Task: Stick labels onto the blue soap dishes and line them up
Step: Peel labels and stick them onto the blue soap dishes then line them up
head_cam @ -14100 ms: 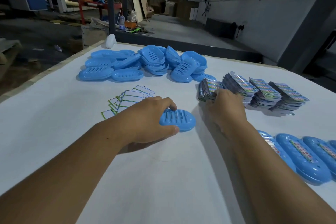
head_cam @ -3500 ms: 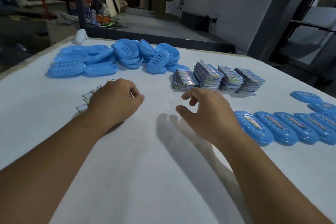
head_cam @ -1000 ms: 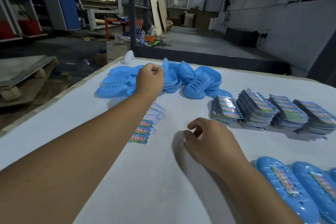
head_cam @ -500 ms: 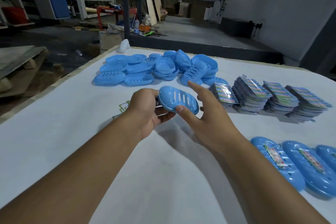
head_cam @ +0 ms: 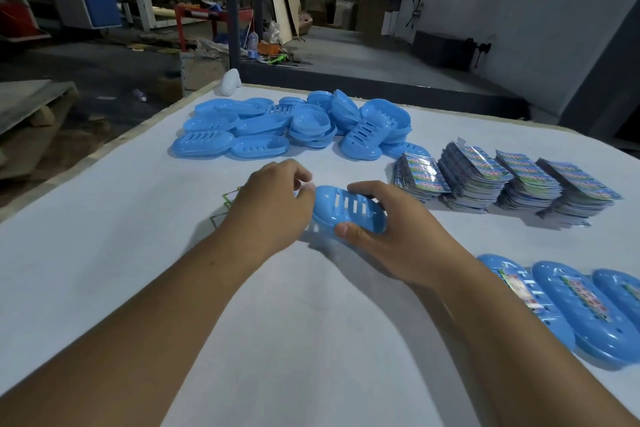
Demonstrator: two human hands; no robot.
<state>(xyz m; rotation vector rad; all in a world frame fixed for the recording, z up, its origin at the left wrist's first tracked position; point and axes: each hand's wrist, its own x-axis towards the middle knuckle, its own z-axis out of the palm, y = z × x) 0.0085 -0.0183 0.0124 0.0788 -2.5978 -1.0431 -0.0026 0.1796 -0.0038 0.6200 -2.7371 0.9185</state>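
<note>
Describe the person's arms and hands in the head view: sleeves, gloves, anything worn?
Both forearms are bare along their whole visible length; no sleeve edge shows. The left hand and right hand have no gloves, and no ring, watch, wristband, tape or marking is visible. Nails look short and unpainted. Anything above the forearms is out of frame.

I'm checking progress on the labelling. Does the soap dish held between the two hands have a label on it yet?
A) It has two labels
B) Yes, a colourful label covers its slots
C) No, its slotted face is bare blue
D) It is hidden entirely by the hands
C: the soap dish between the left hand and right hand shows bare blue slots, unlike the labelled dishes lined up at the right.
</note>
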